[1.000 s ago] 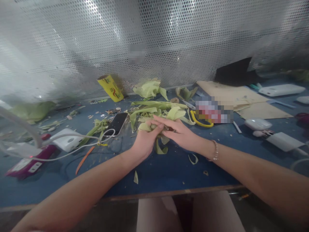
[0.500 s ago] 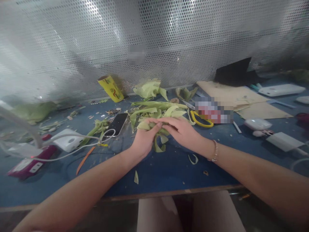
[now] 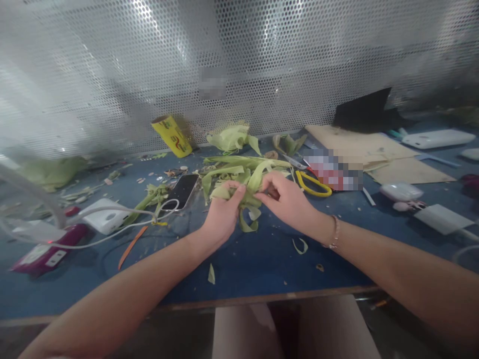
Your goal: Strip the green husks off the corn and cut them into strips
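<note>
Left fingers (image 3: 237, 196) pinch green leafy strips (image 3: 248, 198), seemingly for steadiness; at their three o'clock, right fingers (image 3: 270, 200) curl almost together, hold unclear.

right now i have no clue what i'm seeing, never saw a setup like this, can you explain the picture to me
No machine is shown: these are a person's own bare hands. One camera worn on the head looks forward and down, so the arms reach in from below. The left hand holds a bunch of leafy green strips. The right hand has its fingertips at that bunch; whether they pinch a strip is hard to tell. On the blue table, a phone and a purple power strip lie to the left, and a yellow looped handle to the right. A perforated panel rises behind.
</note>
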{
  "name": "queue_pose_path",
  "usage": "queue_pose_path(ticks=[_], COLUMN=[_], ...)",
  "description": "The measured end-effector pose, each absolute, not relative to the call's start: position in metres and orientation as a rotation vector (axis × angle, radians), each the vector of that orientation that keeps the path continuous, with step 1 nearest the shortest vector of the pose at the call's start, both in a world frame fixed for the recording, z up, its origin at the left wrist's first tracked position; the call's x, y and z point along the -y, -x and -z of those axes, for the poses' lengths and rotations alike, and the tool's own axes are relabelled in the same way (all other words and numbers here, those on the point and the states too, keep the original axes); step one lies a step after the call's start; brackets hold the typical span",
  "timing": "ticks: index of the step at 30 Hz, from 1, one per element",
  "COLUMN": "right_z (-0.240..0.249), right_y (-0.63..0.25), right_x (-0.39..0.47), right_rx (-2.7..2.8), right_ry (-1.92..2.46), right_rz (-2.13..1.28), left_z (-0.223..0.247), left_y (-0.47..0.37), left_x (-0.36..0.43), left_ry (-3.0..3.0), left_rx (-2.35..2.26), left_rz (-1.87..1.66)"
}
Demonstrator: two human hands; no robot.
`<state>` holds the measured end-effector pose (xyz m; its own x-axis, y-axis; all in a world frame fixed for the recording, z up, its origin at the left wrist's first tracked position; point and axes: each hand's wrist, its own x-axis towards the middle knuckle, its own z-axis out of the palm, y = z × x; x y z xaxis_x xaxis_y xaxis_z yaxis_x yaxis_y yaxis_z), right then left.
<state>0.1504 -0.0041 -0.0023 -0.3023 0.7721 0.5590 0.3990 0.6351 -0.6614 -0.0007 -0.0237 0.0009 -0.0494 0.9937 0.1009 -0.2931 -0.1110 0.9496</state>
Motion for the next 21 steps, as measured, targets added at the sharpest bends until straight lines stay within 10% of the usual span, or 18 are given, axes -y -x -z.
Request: queue_pose_path(ticks=[21], right_z=[-0.0013], right_y=[-0.1494], right_x=[0.0054], right_rx=[1.968], right_ry=[0.876], right_rz=[-0.544], left_z=[-0.0028], left_y=[0.0040], left_x=[0.0203], left_ry=[-1.034], left_rx=[-1.016], left_rz=[-1.518])
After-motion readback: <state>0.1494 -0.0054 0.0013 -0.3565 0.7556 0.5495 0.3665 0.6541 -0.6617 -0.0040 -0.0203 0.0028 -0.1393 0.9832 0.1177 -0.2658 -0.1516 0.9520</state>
